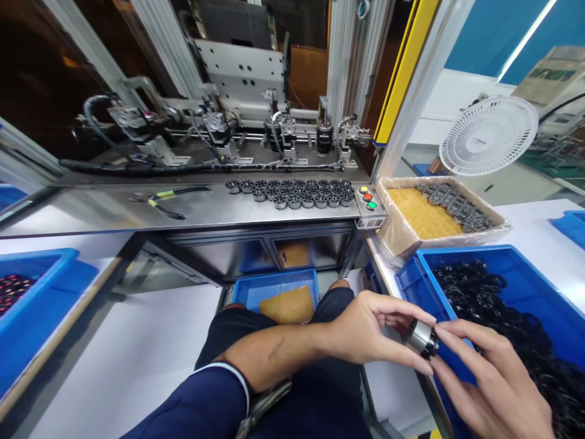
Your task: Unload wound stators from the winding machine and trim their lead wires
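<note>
Between my two hands is a small metal cylinder with a black end (pixel 421 338), tilted, beside the blue bin on the right. My left hand (pixel 370 332) grips its silver side between thumb and fingers. Thumb and fingertips of my right hand (pixel 489 372) press on its black end. The blue bin (pixel 425 268) by my right hand is full of black ring-shaped parts (pixel 484 299). Farther off, rows of round black parts (pixel 301 192) stand on the steel ledge of the machine.
Green-handled pliers (pixel 171 198) lie on the ledge. A button box (pixel 369 204) sits at its right end, next to a carton (pixel 402 235) of dark parts. A blue bin (pixel 55 268) stands left; a white fan (pixel 489 135) is at back right. Another blue tray (pixel 247 292) lies below.
</note>
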Available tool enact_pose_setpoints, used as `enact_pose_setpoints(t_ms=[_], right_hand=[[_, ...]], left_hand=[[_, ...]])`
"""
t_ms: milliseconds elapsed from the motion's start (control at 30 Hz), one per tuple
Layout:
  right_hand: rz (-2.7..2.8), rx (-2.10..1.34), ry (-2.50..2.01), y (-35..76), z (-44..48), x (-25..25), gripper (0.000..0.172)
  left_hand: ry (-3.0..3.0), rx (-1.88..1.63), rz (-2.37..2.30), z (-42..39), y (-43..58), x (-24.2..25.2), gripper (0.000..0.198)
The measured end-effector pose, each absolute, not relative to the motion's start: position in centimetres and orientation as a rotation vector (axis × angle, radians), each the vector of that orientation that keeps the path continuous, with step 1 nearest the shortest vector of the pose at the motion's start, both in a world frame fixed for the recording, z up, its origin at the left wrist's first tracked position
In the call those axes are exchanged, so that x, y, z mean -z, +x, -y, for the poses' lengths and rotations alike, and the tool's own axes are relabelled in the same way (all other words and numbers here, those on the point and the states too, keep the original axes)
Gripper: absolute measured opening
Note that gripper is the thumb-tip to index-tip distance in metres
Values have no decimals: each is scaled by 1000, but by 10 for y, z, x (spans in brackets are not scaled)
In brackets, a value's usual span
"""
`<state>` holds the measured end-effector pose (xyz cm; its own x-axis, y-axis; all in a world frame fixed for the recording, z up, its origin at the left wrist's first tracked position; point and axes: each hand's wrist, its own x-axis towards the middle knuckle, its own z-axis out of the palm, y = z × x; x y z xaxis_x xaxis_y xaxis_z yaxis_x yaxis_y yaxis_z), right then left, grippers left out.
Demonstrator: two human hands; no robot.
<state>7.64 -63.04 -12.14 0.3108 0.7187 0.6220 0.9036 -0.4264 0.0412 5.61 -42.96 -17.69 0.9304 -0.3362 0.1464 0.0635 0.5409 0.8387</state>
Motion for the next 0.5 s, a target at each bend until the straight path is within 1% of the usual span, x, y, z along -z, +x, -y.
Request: enact_pose_setpoints(t_ms=[200,367,500], right_hand=[[1504,774,-2208,78,632,121,25],[1555,772,-2192,77,633,120,35],[1548,753,-2189,76,633,117,29]], left_hand=[[905,292,289,429,56,175,76],[916,310,259,430,56,176,77],[952,310,268,429,55,177,82]])
